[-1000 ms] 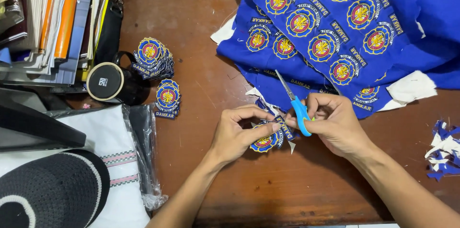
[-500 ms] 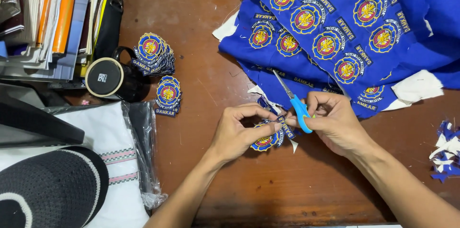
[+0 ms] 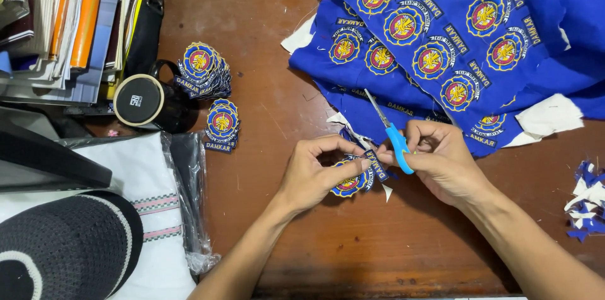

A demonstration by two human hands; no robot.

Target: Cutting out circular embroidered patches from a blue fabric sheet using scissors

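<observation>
Trimming a round embroidered patch of blue, yellow and red thread (image 3: 350, 181) just below centre frame, over a dark reddish wooden tabletop (image 3: 391, 262). Left hand (image 3: 313, 174) pinched closed on the patch's left edge, thumb under, fingertips on top; right hand (image 3: 443, 164) wrapped shut around small scissors with a light-blue plastic handle (image 3: 397, 142), thin metal blades angled toward upper left, gap between blades too small to judge. Patch probably light, thin, flexible yet stiffened by dense stitching; likely best held at the rim opposite the cut, kept flat against curling. Loose white backing slivers (image 3: 386, 191) hanging beside it, likely flimsy.

Filling the upper right: a large sheet of royal-blue cloth (image 3: 535, 16) bearing rows of uncut round emblems with curved and straight lettered strips, white backing showing at lower edges. At left centre: two small stacks of finished round patches (image 3: 205, 70), each with a dark rectangular lettered tab below. Beside them, a black mug lying on its side with a small square white mark on its base (image 3: 138, 101). Upper left: a pile of books and papers with orange spines (image 3: 69, 16). Lower left: white folded fabric in a clear plastic bag (image 3: 157, 212) and a black knitted cap with white trim (image 3: 63, 249). Far right edge: a heap of blue and white offcuts (image 3: 586, 202).
</observation>
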